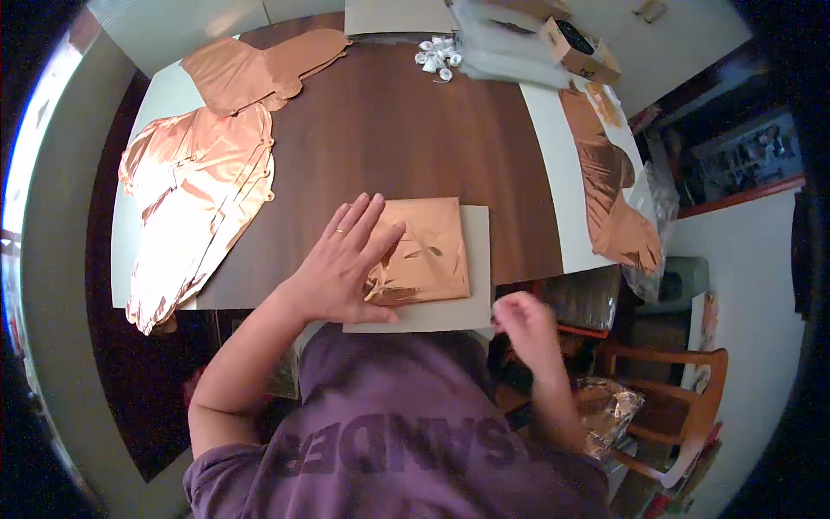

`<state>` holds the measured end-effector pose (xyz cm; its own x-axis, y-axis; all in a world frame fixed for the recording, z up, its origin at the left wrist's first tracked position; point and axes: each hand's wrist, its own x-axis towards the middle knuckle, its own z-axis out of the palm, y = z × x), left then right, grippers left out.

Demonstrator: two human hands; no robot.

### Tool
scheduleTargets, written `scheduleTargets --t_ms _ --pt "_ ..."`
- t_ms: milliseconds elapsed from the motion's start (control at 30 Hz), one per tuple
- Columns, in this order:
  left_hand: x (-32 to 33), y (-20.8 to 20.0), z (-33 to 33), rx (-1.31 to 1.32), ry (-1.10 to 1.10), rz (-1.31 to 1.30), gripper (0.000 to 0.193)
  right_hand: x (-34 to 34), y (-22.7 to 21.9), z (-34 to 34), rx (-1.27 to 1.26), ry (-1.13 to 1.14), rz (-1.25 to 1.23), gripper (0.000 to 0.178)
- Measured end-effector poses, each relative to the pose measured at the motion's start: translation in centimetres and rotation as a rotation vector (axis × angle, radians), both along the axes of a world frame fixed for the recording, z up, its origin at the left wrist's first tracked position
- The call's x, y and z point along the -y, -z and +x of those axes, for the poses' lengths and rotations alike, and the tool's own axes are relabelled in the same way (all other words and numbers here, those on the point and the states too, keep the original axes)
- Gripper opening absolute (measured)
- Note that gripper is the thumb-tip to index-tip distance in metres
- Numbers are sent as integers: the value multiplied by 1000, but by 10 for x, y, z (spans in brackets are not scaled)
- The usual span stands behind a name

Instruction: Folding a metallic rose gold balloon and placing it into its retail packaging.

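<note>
A folded copper-coloured foil sheet [437, 251] lies on a pale grey card [478, 259] at the table's near edge. My left hand [350, 259] rests flat over the left part of the foil, its fingers stretched out and a ring on one of them. Its thumb reaches across the card's front part. Just off the card's right edge is my right hand [526, 327], its fingers curled in and somewhat blurred. Whatever those fingers may hold is hidden.
Large shiny copper foil pieces [203, 186] and flat ones [264, 69] lie at the left. More copper foil [609, 186] hangs along the right edge. Small white rolls [438, 56], clear plastic bags [506, 43] and an open carton [579, 45] are at the back. A wooden chair [666, 389] stands right.
</note>
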<state>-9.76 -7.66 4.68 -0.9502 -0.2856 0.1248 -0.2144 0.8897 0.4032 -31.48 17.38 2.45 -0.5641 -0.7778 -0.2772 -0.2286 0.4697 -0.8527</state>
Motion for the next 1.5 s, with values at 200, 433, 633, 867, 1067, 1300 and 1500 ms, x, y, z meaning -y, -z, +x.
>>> scheduleTargets --t_ms 200,433,633,867,1067,1300,1500 --pt "9 -6 -2 99 80 -17 115 19 -13 13 546 15 -154 17" --pt "14 1 0 14 72 28 112 -34 -86 -114 -22 4 -7 17" --pt "9 3 0 32 65 12 111 57 -45 -153 -146 99 -19 14" --pt "3 -1 -1 -12 69 33 106 119 -58 -57 -150 -545 339 24" --pt "14 -6 -8 -18 18 20 102 127 -65 -47 -667 -551 317 23" --pt "10 7 -11 -70 -8 -11 98 175 -27 -30 -1132 -602 -344 35" --pt "6 14 -12 -41 -35 -29 101 196 -8 -36 -956 -754 -175 44"
